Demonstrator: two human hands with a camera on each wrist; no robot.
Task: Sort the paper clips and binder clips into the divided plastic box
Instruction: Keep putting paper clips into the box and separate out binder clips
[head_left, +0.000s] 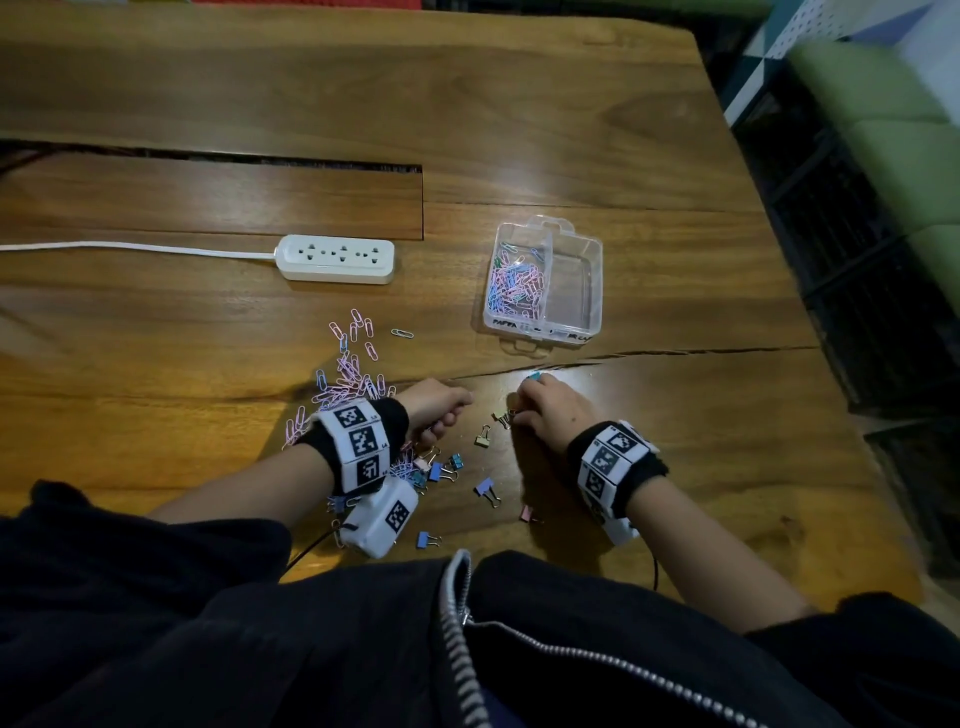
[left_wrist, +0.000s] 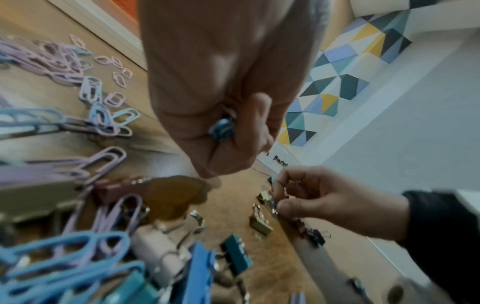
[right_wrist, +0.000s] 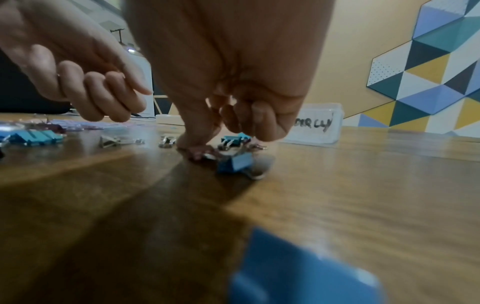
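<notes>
The divided plastic box (head_left: 592, 291) stands on the table ahead of my hands; its left compartment holds several paper clips (head_left: 517, 286) and its right one is bare. A pile of pastel paper clips (head_left: 348, 376) lies left of my left hand (head_left: 439, 410), whose curled fingers grip blue paper clips (left_wrist: 222, 128). Binder clips (head_left: 441, 470) lie scattered between my wrists. My right hand (head_left: 543, 405) is down at the table with fingers curled, pinching a small binder clip (left_wrist: 271, 202). A blue binder clip (right_wrist: 235, 164) lies right by its fingertips (right_wrist: 197, 148).
A white power strip (head_left: 336, 258) with its cord lies at the left behind the paper clip pile. A long slot (head_left: 208, 156) cuts the wooden table further back. The table's right edge (head_left: 810, 322) drops off past the box.
</notes>
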